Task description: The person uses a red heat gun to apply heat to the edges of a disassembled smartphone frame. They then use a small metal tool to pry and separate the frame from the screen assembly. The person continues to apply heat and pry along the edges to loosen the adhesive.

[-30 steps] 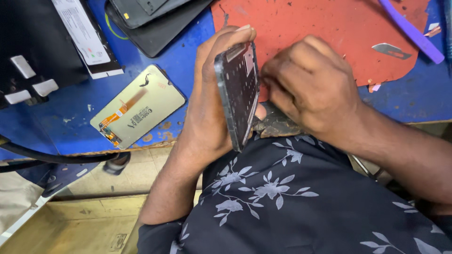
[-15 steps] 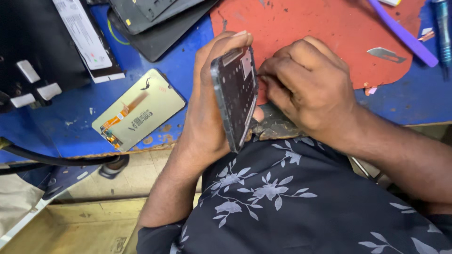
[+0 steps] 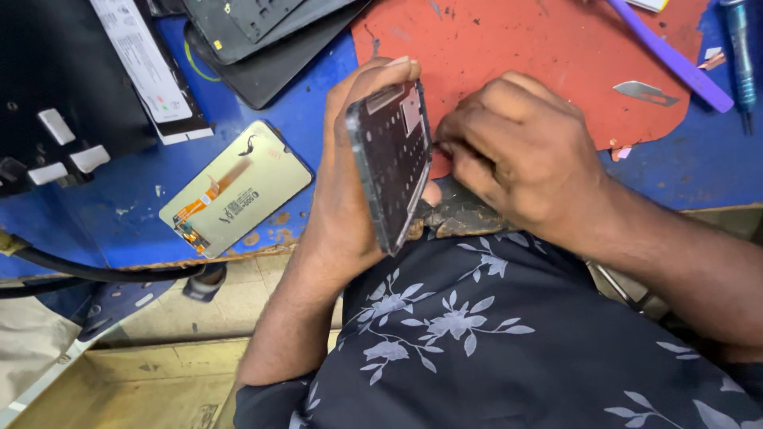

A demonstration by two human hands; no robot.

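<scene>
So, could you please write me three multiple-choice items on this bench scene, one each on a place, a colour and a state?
1. Where does the loose screen panel lie?
A. on the red mat
B. on the blue bench, left of the left hand
C. on the floor

2. What colour is the mat?
A. green
B. red
C. white

3. How is the phone frame held?
A. flat on the bench
B. on edge in the left hand
C. inside a box

Answers:
1 B, it rests on the blue bench left of the left hand.
2 B, the mat is red.
3 B, the left hand grips it on edge while the right hand works at its side.
</scene>
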